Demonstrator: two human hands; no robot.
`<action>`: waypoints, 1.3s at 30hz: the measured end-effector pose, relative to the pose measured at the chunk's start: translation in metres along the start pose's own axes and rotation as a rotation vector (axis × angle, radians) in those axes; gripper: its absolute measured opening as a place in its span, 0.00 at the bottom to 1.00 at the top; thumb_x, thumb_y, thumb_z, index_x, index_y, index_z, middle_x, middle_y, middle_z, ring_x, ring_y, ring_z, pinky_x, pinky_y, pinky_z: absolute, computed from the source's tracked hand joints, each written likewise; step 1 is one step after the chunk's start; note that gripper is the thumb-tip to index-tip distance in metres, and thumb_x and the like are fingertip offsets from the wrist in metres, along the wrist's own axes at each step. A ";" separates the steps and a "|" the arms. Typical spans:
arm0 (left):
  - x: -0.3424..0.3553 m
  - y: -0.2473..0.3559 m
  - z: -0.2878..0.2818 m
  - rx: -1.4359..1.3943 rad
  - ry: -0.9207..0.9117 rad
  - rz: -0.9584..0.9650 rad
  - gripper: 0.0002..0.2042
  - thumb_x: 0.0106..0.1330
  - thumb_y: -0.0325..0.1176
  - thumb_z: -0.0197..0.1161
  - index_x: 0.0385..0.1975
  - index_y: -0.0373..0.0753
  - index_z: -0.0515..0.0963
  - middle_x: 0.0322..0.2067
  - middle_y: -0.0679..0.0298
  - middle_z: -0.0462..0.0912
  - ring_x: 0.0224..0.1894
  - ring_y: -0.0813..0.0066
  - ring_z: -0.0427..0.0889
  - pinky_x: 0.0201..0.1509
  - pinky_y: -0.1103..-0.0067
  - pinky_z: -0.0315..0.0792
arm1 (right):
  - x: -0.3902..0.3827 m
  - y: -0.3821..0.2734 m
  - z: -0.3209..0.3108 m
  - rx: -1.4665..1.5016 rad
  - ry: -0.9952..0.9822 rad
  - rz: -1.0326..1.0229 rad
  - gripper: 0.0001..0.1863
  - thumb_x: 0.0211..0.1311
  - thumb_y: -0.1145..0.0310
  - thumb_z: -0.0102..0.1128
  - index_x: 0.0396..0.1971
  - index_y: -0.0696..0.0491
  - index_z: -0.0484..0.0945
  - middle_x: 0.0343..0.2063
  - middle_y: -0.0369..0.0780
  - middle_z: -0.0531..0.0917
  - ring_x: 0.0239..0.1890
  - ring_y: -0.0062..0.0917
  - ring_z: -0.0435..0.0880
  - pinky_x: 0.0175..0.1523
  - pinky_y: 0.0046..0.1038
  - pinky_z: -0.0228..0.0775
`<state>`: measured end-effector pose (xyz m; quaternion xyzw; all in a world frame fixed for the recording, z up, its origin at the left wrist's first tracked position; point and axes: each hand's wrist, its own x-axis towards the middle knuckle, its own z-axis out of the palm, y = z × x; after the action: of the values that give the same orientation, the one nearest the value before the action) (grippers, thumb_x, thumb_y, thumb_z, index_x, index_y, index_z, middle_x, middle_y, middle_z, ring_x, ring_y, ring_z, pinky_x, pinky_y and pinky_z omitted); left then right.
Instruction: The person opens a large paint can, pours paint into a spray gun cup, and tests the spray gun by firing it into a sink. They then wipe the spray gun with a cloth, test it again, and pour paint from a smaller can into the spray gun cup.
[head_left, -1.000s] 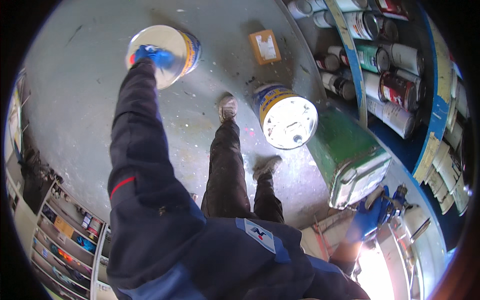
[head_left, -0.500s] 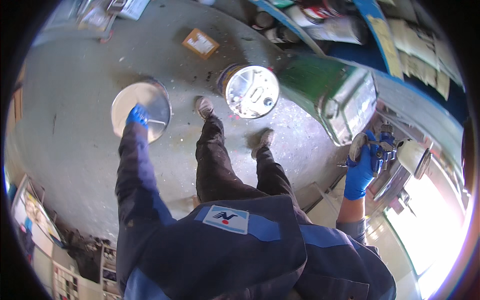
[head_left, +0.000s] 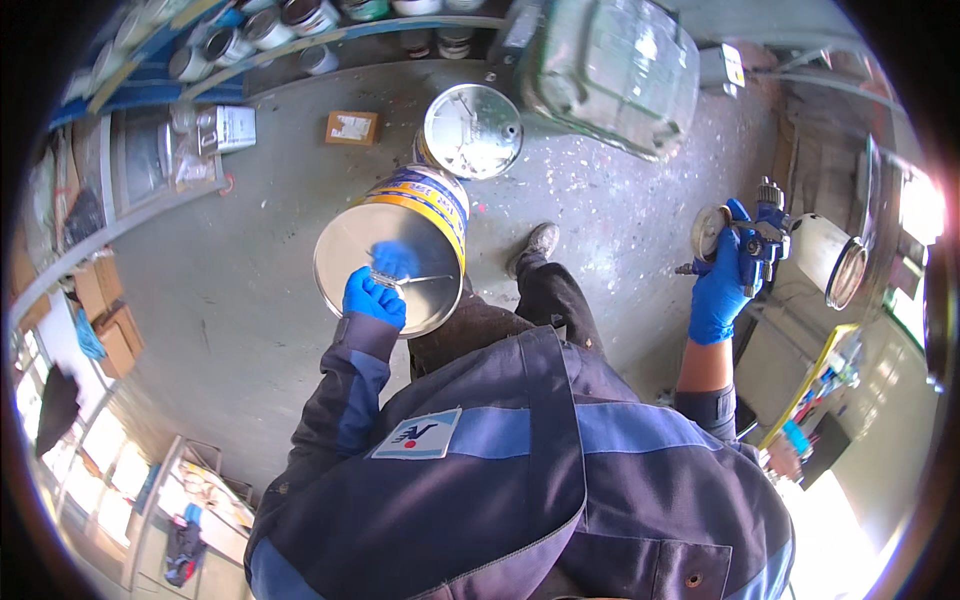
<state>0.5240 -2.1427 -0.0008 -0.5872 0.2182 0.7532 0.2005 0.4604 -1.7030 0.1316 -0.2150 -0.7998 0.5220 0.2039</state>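
Note:
My left hand point(head_left: 375, 298), in a blue glove, is closed on the handle at the middle of a shiny metal pail top. The pail point(head_left: 425, 190) has a yellow and blue band and hangs tilted in front of my left leg. A blurred blue patch on its top looks like the glove's reflection. Out to the right, my right hand point(head_left: 715, 305), also gloved in blue, grips a blue spray gun point(head_left: 765, 240). A white cup point(head_left: 825, 255) is attached to the gun. Beside the fingers shows a round pale disc point(head_left: 708, 233); its kind is unclear.
Another metal-topped pail point(head_left: 473, 130) stands on the floor just beyond the held one. A large green bin point(head_left: 610, 75) is ahead. A small cardboard box point(head_left: 352, 127) lies on the floor. Shelves of cans point(head_left: 265, 30) line the far left, and a metal frame point(head_left: 120, 225) stands at left.
The pail has come up off the floor, nearer to my body and to the right, with my left hand on its handle. My view has turned. The spray gun stays in my right hand.

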 end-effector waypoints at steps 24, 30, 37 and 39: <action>0.368 -0.297 0.093 0.111 -0.109 -0.267 0.12 0.65 0.32 0.42 0.18 0.46 0.65 0.15 0.71 0.57 0.16 0.78 0.57 0.17 0.83 0.56 | -0.155 0.178 -0.254 -0.221 0.477 0.360 0.17 0.65 0.75 0.53 0.53 0.62 0.74 0.35 0.39 0.79 0.34 0.20 0.76 0.41 0.22 0.68; 0.410 -0.316 0.084 0.178 -0.018 -0.198 0.06 0.61 0.28 0.53 0.30 0.41 0.79 0.21 0.60 0.78 0.25 0.67 0.78 0.30 0.73 0.76 | -0.161 0.198 -0.263 -0.149 0.505 0.518 0.19 0.65 0.72 0.58 0.55 0.60 0.74 0.48 0.41 0.81 0.48 0.27 0.80 0.57 0.32 0.71; 0.365 -0.236 0.084 2.384 -0.608 0.976 0.15 0.60 0.30 0.58 0.47 0.40 0.76 0.49 0.52 0.78 0.48 0.54 0.80 0.52 0.64 0.74 | -0.133 0.210 -0.249 -0.104 0.509 0.463 0.18 0.66 0.74 0.55 0.55 0.60 0.74 0.46 0.41 0.81 0.46 0.24 0.80 0.55 0.30 0.72; 0.355 -0.233 0.092 2.637 -0.731 0.917 0.20 0.59 0.30 0.60 0.53 0.40 0.73 0.51 0.51 0.77 0.53 0.54 0.77 0.55 0.61 0.72 | -0.126 0.214 -0.245 -0.125 0.533 0.439 0.18 0.66 0.74 0.54 0.56 0.60 0.74 0.46 0.41 0.81 0.46 0.24 0.81 0.55 0.29 0.72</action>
<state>0.4990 -1.8826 -0.3481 0.3647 0.8452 0.1090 0.3752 0.7274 -1.5121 0.0120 -0.5227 -0.6834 0.4290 0.2750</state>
